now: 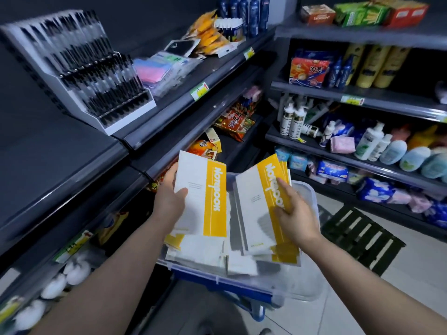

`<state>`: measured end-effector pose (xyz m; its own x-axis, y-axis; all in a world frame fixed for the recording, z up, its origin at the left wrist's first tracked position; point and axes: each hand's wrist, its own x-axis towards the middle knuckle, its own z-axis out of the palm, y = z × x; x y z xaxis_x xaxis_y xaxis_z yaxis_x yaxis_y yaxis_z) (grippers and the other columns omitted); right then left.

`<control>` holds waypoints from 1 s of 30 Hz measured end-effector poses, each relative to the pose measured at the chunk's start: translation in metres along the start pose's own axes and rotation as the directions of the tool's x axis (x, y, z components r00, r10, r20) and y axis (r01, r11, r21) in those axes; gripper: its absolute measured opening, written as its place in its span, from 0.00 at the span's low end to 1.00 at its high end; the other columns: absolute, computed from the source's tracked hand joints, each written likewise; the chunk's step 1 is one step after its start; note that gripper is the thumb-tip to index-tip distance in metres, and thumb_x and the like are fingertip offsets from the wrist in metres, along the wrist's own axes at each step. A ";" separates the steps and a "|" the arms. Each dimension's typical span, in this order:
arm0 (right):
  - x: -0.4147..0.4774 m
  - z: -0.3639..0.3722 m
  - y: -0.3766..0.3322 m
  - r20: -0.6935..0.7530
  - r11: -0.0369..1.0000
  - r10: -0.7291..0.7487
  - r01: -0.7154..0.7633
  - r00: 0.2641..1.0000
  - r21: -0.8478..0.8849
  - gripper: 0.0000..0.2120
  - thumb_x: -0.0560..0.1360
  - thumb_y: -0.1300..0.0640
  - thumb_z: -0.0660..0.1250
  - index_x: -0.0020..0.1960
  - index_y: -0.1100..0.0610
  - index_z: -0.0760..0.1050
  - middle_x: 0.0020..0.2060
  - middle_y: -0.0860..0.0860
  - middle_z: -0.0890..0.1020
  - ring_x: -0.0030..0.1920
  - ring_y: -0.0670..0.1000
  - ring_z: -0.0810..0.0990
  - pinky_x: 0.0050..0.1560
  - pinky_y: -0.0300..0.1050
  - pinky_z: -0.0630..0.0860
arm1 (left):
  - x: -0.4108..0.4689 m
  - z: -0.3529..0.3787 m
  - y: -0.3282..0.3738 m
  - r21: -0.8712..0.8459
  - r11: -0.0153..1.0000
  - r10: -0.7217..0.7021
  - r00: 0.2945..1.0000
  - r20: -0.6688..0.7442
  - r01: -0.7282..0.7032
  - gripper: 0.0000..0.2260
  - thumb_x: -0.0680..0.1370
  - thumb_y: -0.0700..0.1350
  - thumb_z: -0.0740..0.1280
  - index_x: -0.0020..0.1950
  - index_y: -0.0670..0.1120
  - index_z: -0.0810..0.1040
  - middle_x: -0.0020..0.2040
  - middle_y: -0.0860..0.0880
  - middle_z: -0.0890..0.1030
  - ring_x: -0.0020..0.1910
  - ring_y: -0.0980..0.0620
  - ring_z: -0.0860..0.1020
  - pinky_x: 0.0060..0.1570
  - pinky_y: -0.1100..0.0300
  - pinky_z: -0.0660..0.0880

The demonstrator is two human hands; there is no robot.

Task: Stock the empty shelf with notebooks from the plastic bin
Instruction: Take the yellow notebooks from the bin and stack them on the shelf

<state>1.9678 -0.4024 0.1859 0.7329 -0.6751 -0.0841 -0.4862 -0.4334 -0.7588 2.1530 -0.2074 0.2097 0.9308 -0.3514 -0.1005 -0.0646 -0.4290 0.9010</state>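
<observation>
A white-and-yellow notebook (pixel 200 197) is being held above the plastic bin (pixel 310 197) by the left hand (pixel 169 200), its thumb curling over the cover; the right hand (pixel 296 215) is gripping what seems, through the blur, a stack of notebooks (pixel 254 209); loose notebooks (pixel 200 252) are lying in the bin, beside the bare dark shelf (pixel 60 153).

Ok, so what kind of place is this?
Most likely a small convenience store: dark shelves edged with price tags, a pen display rack, lotion bottles and snack packets, plus a plastic bin of notebooks for stocking.
</observation>
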 end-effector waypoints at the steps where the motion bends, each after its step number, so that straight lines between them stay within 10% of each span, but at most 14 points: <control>1: 0.002 -0.004 -0.011 0.002 0.999 -0.035 0.035 0.999 0.028 0.33 0.77 0.59 0.64 0.74 0.36 0.55 0.64 0.50 0.73 0.55 0.55 0.78 0.58 0.56 0.75 | -0.002 -0.006 0.006 -0.004 1.000 0.009 0.999 -0.050 -0.009 0.29 0.79 0.32 0.60 0.77 0.52 0.62 0.65 0.53 0.74 0.63 0.50 0.73 0.61 0.56 0.69; 15: -0.036 0.088 -0.217 0.161 0.837 -0.511 0.446 0.844 0.316 0.32 0.74 0.61 0.66 0.72 0.38 0.61 0.66 0.46 0.74 0.66 0.50 0.73 0.65 0.44 0.67 | -0.101 -0.228 0.016 0.005 1.000 -0.010 0.625 -0.780 0.023 0.29 0.80 0.35 0.58 0.77 0.57 0.59 0.71 0.57 0.71 0.63 0.56 0.70 0.55 0.61 0.66; 24: -0.128 0.215 -0.346 0.284 0.773 -0.577 0.399 0.766 0.494 0.33 0.72 0.57 0.66 0.69 0.32 0.60 0.63 0.42 0.77 0.62 0.49 0.78 0.63 0.53 0.73 | -0.192 -0.401 -0.058 0.011 0.987 -0.051 0.379 -0.924 0.158 0.29 0.79 0.36 0.58 0.77 0.57 0.59 0.69 0.53 0.73 0.65 0.48 0.73 0.54 0.59 0.66; 30: -0.169 0.289 -0.412 0.300 0.791 -0.547 0.364 0.782 0.491 0.32 0.73 0.59 0.66 0.70 0.34 0.62 0.64 0.42 0.77 0.61 0.49 0.78 0.64 0.53 0.73 | -0.199 -0.501 -0.111 -0.048 0.986 -0.109 0.403 -0.909 0.160 0.29 0.79 0.35 0.58 0.77 0.55 0.59 0.70 0.53 0.72 0.66 0.48 0.73 0.53 0.60 0.67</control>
<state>2.1820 0.0626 0.3264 0.9816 -0.1113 0.1551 0.1163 -0.2953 -0.9483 2.1553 0.3267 0.3406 0.7089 0.6616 0.2444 0.1026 -0.4396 0.8923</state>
